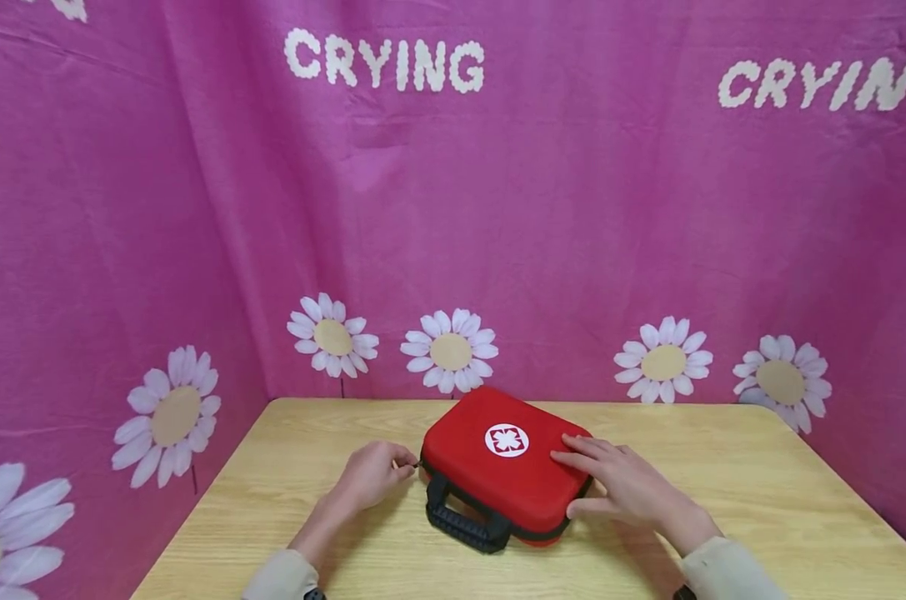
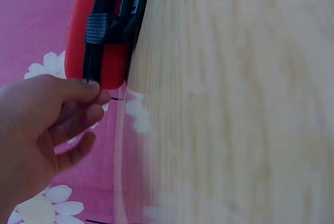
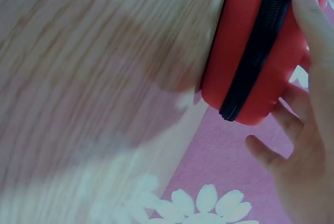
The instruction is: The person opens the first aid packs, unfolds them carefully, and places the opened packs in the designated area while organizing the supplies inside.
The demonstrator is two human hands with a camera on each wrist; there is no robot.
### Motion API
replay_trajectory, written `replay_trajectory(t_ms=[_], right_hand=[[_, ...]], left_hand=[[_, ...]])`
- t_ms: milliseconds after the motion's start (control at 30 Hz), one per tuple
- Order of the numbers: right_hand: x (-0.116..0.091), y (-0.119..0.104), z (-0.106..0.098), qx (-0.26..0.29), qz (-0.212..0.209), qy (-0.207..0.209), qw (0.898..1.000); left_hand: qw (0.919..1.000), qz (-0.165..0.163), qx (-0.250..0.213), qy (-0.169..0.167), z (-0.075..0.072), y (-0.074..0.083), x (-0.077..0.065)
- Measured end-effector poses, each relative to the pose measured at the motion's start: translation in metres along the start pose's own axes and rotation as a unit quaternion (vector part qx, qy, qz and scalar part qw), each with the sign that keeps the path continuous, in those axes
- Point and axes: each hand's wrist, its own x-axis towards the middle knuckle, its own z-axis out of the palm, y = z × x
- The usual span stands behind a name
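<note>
A red first-aid case (image 1: 468, 433) with a white round emblem (image 1: 507, 440) lies closed on the table, turned at an angle. Its black handle (image 1: 463, 525) points toward the person. At the case's left corner, my left hand (image 1: 373, 475) pinches the zipper pull (image 1: 417, 463) between thumb and index finger. The left wrist view shows the black zipper (image 2: 94, 62) running up from those fingertips. My right hand (image 1: 633, 483) rests on the right end of the case, fingers extended over the lid and thumb at the near side. In the right wrist view the zipper band (image 3: 261, 41) is closed along that side.
The light wooden table (image 1: 332, 417) extends around the case on both sides. Behind and to the left hangs a pink cloth (image 1: 573, 208) with white daisies and lettering, close against the table's back edge.
</note>
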Motion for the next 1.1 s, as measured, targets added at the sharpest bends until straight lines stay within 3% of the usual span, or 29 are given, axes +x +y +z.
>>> replay_trajectory(t_ms=[133, 267, 333, 500, 667, 900, 1100], right_hand=[[0.002, -0.003, -0.002, -0.022, 0.011, -0.008, 1.000], [0.005, -0.005, -0.003, -0.017, 0.031, -0.017, 0.999], [0.005, -0.005, -0.004, -0.012, 0.039, -0.021, 0.999], [0.008, -0.006, -0.007, -0.018, 0.048, -0.036, 0.998], [0.011, -0.010, -0.009, -0.016, 0.066, -0.041, 0.997], [0.019, -0.022, -0.002, -0.036, 0.091, -0.012, 0.995], [0.022, -0.030, 0.001, -0.055, 0.104, -0.009, 0.993]], left_hand=[[0.9991, 0.036, 0.013, -0.019, -0.002, 0.005, -0.001], [0.9957, 0.081, 0.004, -0.044, -0.003, 0.010, -0.001], [0.9945, 0.089, -0.008, -0.054, -0.002, 0.012, -0.001], [0.9921, 0.043, -0.083, -0.084, 0.002, 0.016, -0.002], [0.9834, 0.040, -0.131, -0.119, 0.010, 0.030, -0.002], [0.9884, 0.079, -0.088, -0.096, 0.015, 0.048, -0.001], [0.9943, 0.063, -0.054, -0.066, 0.017, 0.045, 0.000]])
